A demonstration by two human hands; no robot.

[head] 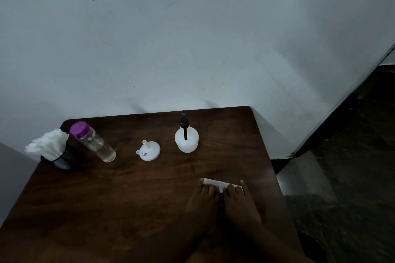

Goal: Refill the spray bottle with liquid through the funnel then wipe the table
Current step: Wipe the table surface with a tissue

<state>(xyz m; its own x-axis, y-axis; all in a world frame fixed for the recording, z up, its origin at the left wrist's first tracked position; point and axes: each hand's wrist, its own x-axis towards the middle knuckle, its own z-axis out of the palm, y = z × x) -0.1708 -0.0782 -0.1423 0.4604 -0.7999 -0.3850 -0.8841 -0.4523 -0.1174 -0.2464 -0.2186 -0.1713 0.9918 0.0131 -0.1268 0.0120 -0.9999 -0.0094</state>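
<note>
A white spray bottle (186, 141) with a black nozzle stands upright at the back of the dark wooden table (132, 194). To its left a white funnel (148, 150) rests upside down, spout up. Further left stands a clear bottle (95, 144) with a purple cap, partly filled with clear liquid. Near the table's right edge a folded white tissue (215, 182) lies flat. My left hand (204, 197) and my right hand (239, 198) lie side by side on it, fingers pressing it down. Most of the tissue is hidden under them.
A black holder with white tissues (51, 149) stands at the table's back left corner. A pale wall runs behind the table. The dark floor (342, 177) drops away past the right edge.
</note>
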